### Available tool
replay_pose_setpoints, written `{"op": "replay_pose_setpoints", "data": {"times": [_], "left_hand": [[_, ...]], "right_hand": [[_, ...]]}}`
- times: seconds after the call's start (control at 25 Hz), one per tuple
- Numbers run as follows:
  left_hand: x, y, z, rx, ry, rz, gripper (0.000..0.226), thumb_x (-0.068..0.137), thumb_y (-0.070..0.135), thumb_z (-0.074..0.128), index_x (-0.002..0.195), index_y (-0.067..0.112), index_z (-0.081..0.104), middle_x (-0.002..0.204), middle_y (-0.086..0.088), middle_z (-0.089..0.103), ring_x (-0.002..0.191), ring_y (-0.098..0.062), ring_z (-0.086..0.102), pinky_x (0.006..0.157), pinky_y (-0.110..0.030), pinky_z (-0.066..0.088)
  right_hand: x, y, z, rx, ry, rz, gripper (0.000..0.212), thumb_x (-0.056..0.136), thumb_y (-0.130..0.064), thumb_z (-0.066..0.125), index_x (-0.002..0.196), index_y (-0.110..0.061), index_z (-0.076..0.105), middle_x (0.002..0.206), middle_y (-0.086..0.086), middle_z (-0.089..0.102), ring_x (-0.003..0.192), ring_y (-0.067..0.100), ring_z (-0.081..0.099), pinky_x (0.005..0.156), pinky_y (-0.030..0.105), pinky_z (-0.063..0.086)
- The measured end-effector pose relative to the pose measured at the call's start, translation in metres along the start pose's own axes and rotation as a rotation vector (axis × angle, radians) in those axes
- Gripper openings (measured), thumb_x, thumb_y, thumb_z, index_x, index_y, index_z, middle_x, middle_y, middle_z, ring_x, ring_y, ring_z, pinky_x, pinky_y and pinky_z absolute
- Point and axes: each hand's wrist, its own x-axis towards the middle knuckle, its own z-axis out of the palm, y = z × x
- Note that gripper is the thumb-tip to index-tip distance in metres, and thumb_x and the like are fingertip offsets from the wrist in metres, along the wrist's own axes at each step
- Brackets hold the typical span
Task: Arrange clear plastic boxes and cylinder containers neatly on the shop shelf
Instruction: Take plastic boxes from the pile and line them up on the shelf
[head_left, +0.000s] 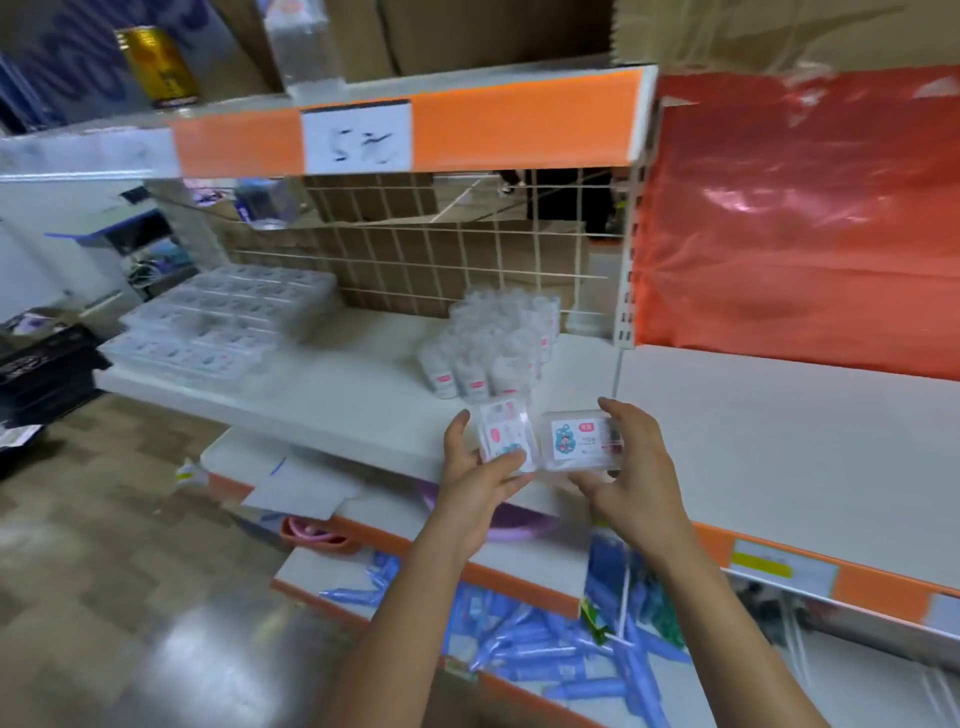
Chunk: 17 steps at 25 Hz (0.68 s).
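One white shelf carries stacked flat clear boxes at its left end and a cluster of cylinder containers mid-shelf, both too blurred to count. At its front edge, the left grip pinches one small clear box, and the right grip pinches a second small box.

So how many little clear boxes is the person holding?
2. The tilted clear box is in the left hand; the flat clear box is in the right hand. Others stacked beneath could be hidden.
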Motion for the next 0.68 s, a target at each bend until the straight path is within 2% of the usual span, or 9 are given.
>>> {"op": "replay_pose_setpoints", "data": {"times": [0.12,0.24,0.4,0.52,0.6,0.68], "left_hand": [[-0.004,0.015,-0.043,0.028,0.145,0.062,0.046,0.086,-0.002,0.063,0.122,0.014,0.039,0.101,-0.008,0.065,0.081,-0.015,0.063,0.065,-0.023,0.053],[-0.008,0.025,-0.082,0.023,0.230,0.146,0.027,0.089,0.004,0.061,0.110,0.014,0.049,0.094,-0.005,0.065,0.068,-0.012,0.056,0.056,-0.020,0.046],[-0.005,0.044,-0.133,-0.023,0.334,0.178,0.022,0.092,0.009,0.057,0.106,0.026,0.053,0.106,-0.001,0.065,0.087,-0.013,0.063,0.067,-0.025,0.050],[0.009,0.059,-0.165,-0.035,0.394,0.198,0.029,0.092,0.008,0.055,0.114,0.027,0.054,0.114,-0.003,0.062,0.099,-0.019,0.063,0.069,-0.026,0.052],[0.023,0.074,-0.184,-0.044,0.452,0.224,0.034,0.091,0.007,0.058,0.120,0.024,0.048,0.111,-0.002,0.062,0.097,-0.018,0.064,0.068,-0.025,0.054],[0.040,0.088,-0.204,-0.060,0.531,0.238,0.031,0.090,0.010,0.061,0.115,0.016,0.044,0.108,-0.010,0.064,0.088,-0.016,0.066,0.067,-0.024,0.056]], "right_hand": [[-0.007,-0.027,0.038,0.019,-0.060,-0.033,0.077,0.061,-0.004,0.080,0.130,-0.008,0.045,0.122,0.007,0.047,0.107,0.011,0.043,0.086,0.000,0.024],[-0.005,-0.050,0.072,0.012,-0.108,-0.052,0.075,0.063,-0.009,0.081,0.129,-0.007,0.046,0.124,0.010,0.049,0.111,0.021,0.047,0.091,0.015,0.028],[0.008,-0.078,0.117,0.019,-0.155,-0.074,0.073,0.066,-0.016,0.080,0.129,-0.004,0.046,0.126,0.014,0.049,0.115,0.028,0.046,0.093,0.022,0.029],[0.024,-0.093,0.150,0.049,-0.200,-0.069,0.074,0.068,-0.017,0.079,0.132,-0.007,0.044,0.126,0.013,0.047,0.116,0.027,0.045,0.094,0.023,0.031],[0.041,-0.100,0.178,0.066,-0.219,-0.073,0.074,0.068,-0.016,0.079,0.132,-0.009,0.044,0.126,0.012,0.047,0.115,0.027,0.045,0.094,0.026,0.033],[0.060,-0.106,0.207,0.073,-0.226,-0.081,0.074,0.066,-0.014,0.080,0.131,-0.009,0.045,0.124,0.013,0.048,0.113,0.026,0.046,0.092,0.023,0.033]]}}
